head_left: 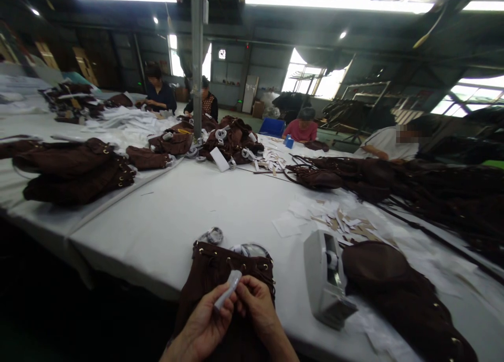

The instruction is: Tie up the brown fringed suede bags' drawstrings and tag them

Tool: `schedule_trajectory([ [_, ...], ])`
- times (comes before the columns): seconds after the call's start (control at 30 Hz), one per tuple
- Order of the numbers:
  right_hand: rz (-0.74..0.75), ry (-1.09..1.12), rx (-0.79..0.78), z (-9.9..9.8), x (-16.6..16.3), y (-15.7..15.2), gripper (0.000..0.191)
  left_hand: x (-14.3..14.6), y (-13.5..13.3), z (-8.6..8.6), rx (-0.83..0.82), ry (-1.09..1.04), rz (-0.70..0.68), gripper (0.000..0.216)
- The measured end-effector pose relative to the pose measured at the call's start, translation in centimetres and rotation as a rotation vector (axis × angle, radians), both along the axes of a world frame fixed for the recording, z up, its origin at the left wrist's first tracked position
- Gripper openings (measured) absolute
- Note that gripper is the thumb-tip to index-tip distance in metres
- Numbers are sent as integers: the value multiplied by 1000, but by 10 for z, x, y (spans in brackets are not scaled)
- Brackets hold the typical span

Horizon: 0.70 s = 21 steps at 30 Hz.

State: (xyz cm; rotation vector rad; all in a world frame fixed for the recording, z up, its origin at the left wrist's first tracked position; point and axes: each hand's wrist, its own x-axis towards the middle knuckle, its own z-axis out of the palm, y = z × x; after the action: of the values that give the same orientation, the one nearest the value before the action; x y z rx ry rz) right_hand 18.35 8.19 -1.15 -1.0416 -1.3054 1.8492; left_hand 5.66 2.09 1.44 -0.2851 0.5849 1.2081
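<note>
My left hand (pixel 208 320) and my right hand (pixel 255 304) meet low in the middle of the head view, both pinched on a small white strip (pixel 228 289) that looks like tape or paper. Under them a dark brown suede drawstring bag (pixel 220 272) with gold eyelets hangs over the near edge of the white table (pixel 177 215). A grey tape dispenser (pixel 325 278) stands just to the right of my right hand. Beside it lies another brown bag (pixel 394 293).
Scraps of white and tan paper (pixel 334 220) lie beyond the dispenser. Piles of brown bags (pixel 74 170) fill the left, centre back (pixel 232 138) and right (pixel 433 188). Several other people sit working along the far side. A metal post (pixel 196 57) rises from the table.
</note>
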Motion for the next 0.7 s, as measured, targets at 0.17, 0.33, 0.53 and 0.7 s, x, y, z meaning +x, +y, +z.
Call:
schedule_trajectory([
  [0.17, -31, -149, 13, 3, -5, 1, 58, 2, -2, -9, 222, 696, -38, 23],
  [0.33, -52, -206, 90, 12, -18, 2, 45, 4, -6, -11, 246, 872, -48, 35],
  [0.53, -49, -146, 72, 10, -20, 4, 40, 3, -17, -10, 24, 457, 21, 22],
  [0.7, -83, -184, 117, 12, -21, 1, 40, 4, -20, -8, -19, 425, 46, 11],
])
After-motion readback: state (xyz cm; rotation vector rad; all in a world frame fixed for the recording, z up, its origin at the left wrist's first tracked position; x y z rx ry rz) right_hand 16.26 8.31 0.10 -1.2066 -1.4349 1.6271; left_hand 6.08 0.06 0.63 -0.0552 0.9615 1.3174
